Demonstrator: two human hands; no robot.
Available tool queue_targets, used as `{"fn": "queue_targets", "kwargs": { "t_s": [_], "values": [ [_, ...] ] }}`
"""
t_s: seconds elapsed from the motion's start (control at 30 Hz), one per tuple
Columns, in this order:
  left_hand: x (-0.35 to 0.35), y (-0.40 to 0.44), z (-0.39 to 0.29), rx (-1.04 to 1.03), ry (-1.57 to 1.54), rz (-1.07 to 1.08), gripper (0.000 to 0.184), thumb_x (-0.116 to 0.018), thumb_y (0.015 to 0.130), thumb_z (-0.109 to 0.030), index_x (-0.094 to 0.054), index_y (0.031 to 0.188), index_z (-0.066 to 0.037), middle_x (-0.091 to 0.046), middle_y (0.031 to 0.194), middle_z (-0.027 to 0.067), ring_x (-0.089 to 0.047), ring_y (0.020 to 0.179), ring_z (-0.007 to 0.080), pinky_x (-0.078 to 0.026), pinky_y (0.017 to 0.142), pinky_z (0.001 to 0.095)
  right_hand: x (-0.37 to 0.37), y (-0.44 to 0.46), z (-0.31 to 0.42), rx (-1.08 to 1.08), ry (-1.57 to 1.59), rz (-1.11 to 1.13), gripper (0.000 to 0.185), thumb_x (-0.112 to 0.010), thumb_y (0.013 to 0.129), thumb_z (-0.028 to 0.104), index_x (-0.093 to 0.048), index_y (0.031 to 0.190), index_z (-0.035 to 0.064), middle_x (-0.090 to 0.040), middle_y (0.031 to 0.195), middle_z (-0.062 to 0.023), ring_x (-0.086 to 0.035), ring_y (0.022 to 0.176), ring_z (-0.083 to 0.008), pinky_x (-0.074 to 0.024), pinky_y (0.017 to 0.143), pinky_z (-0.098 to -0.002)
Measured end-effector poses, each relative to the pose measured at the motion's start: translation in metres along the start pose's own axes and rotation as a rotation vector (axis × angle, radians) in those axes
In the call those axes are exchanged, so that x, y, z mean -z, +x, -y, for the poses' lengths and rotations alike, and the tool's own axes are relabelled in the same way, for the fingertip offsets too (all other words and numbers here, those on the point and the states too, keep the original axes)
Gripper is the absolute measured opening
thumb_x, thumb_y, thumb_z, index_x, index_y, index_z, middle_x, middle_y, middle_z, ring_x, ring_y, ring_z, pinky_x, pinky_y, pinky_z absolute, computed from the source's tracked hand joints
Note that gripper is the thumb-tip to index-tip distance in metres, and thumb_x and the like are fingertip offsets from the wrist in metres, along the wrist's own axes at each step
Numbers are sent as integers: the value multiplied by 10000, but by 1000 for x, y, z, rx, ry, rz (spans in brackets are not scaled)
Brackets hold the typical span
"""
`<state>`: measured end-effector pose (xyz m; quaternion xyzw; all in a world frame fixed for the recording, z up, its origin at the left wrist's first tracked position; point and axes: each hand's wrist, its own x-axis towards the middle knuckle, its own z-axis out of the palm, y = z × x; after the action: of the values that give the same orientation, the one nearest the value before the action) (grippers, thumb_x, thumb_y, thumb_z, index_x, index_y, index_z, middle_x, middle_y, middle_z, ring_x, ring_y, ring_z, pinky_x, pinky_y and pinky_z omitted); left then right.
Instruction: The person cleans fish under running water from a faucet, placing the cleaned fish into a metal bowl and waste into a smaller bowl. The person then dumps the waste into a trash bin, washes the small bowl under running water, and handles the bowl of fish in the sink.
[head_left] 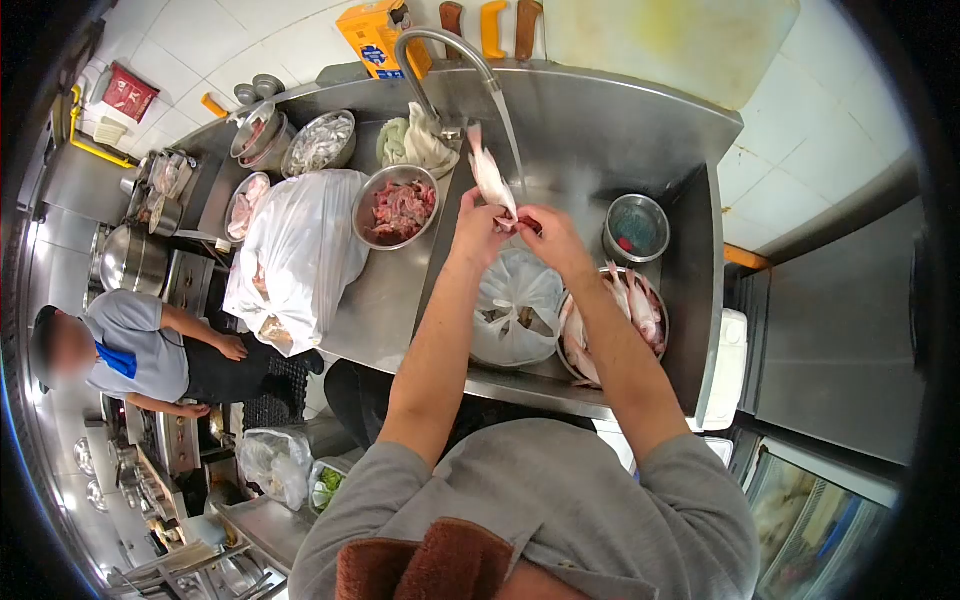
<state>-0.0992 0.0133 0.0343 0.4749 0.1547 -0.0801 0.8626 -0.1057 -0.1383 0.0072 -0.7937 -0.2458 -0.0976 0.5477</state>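
Note:
Over the sink, my left hand [478,230] is closed around the head end of a pale pinkish fish [490,180], its tail pointing up toward the tap. My right hand [552,238] meets it at the head, fingers pinched on a small dark red thing [530,226] whose kind I cannot make out. Water runs from the curved tap [452,40] just behind the fish. Below my forearms are a bag-covered container [515,290] and a metal bowl [664,345] holding several fish.
A metal pot [610,240] with bluish contents stands at the sink's right. On the left counter are a bowl [362,228] of reddish fish pieces, a large white plastic bag [305,230] and more bowls. Knives [526,30] hang behind. Another person [150,345] stands at far left.

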Motion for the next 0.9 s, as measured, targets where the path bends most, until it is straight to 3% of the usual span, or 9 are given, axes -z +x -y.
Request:
{"fn": "queue_targets", "kwargs": {
  "t_s": [0.2,0.3,0.5,0.7,0.9],
  "values": [
    [7,4,10,-12,46,53,618,-480,697,129,-280,1244,-79,-538,1038,148,-574,908,278,-498,713,415,5,2,6,93,-45,33,133,-622,766,21,-632,897,-5,-633,786,-160,-622,705,-298,-483,631,-344],
    [6,4,16,-39,31,26,603,-472,692,135,-307,1234,-69,-538,1039,145,-570,881,263,-487,686,389,2,1,12,113,-6,-52,103,-622,762,27,-629,857,-12,-627,769,-170,-612,687,-319,-476,617,-359],
    [5,3,24,-120,141,67,612,-440,701,139,-362,1276,-57,-549,996,118,-553,822,200,-453,630,315,-2,0,10,118,-205,22,110,-615,737,24,-627,837,-20,-594,738,-185,-583,661,-351,-466,597,-397],
    [5,8,32,-211,173,53,569,-438,700,142,-425,1239,-40,-542,927,81,-550,764,166,-446,601,276,-1,-1,5,155,-173,28,79,-617,725,30,-606,782,-24,-591,731,-188,-582,658,-364,-468,610,-421],
    [1,16,43,-276,128,-103,541,-425,696,154,-450,1199,-42,-539,914,71,-545,707,153,-438,558,252,-11,-4,4,63,-171,-113,122,-615,701,-17,-605,821,-36,-598,748,-186,-581,663,-362,-466,610,-411]
  ]
}}
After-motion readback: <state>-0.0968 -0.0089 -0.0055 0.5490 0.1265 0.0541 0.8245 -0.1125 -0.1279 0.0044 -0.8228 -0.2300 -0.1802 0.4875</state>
